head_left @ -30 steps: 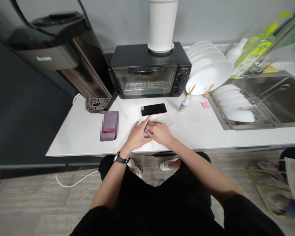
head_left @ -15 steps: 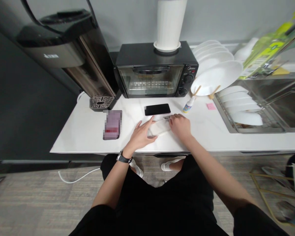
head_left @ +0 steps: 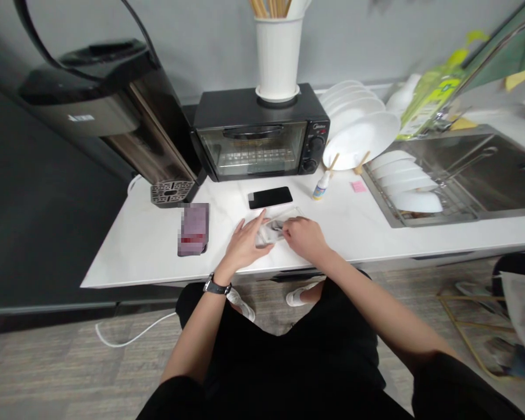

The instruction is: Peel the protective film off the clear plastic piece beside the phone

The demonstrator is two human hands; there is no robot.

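Observation:
A clear phone case [head_left: 296, 212] lies flat on the white counter under both hands. My left hand [head_left: 245, 242] grips its left end, thumb at the near edge and fingers at the far edge. Over the inside of the case, my right hand [head_left: 305, 236] is closed, pressing a small greyish crumpled cloth [head_left: 275, 227] onto it; the fingertips are partly hidden. Just behind the case rests a phone [head_left: 270, 198] with a dark screen. A small white spray bottle [head_left: 321, 185] stands further right.
A blurred-out purple phone [head_left: 195, 230] lies on the left, before a water dispenser [head_left: 157, 116]. Behind stand a toaster oven [head_left: 254, 146] and a white chopstick holder [head_left: 279, 58]. To the right are a pink sticky note [head_left: 357, 186], racked plates [head_left: 363, 140] and a sink [head_left: 446, 219].
My right hand has slid left along the case with the cloth, toward my left hand. My left hand keeps its hold. The camera view has shifted and tilted slightly.

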